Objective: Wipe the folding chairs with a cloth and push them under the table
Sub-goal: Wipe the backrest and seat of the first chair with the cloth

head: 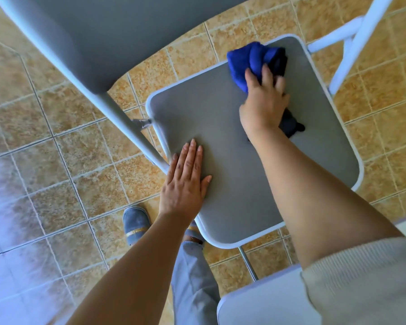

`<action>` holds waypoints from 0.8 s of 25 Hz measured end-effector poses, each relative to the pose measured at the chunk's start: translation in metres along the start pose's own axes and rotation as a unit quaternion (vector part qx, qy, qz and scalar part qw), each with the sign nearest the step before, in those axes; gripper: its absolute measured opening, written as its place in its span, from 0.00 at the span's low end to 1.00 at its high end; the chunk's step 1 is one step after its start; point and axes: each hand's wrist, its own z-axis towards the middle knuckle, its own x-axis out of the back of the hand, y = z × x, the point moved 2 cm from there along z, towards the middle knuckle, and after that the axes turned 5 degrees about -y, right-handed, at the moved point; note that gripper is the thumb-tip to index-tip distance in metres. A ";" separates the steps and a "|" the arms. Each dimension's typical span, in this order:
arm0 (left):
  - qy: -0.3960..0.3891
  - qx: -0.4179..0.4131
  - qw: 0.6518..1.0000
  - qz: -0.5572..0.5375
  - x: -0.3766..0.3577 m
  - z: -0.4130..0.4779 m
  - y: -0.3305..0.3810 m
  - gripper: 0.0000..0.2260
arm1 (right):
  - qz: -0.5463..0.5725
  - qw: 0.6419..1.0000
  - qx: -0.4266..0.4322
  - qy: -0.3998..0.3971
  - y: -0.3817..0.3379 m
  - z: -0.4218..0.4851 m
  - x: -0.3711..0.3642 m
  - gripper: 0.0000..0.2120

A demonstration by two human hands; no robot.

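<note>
We wipe seat [220, 127], upper right of frame: right hand [264, 102] fingers [267, 72] curled round blue cloth [251, 59]. Left hand [185, 181] flat, fingers straight, gripping nothing, braces seat. We'd overlap strokes, cover corners.

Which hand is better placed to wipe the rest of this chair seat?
Right. The right hand holds the blue cloth on the folding chair seat; the left hand lies flat and empty near its edge, likely steadying it.

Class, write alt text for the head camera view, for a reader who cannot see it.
A person's right hand holds a blue cloth against a grey folding chair seat while the left hand lies flat on it. Tan floor tiles lie below.
</note>
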 end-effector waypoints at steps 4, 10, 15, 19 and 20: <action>-0.011 0.030 0.999 -0.019 0.006 -0.017 -0.005 0.27 | -0.031 0.977 0.209 -0.032 -0.048 -0.051 -0.023 0.28; -0.025 0.036 0.999 -0.018 0.027 -0.054 -0.021 0.27 | -0.030 0.981 0.189 -0.017 -0.017 -0.168 -0.042 0.30; -0.048 0.001 0.999 -0.012 0.048 -0.071 -0.036 0.27 | -0.009 0.995 0.071 -0.065 -0.044 -0.255 -0.055 0.28; -0.059 -0.030 0.998 -0.003 0.085 -0.090 -0.054 0.28 | 0.093 0.984 -0.047 -0.142 -0.082 -0.317 -0.044 0.29; -0.072 -0.040 0.997 0.000 0.094 -0.094 -0.058 0.27 | 0.123 0.976 -0.077 -0.164 -0.089 -0.329 -0.040 0.28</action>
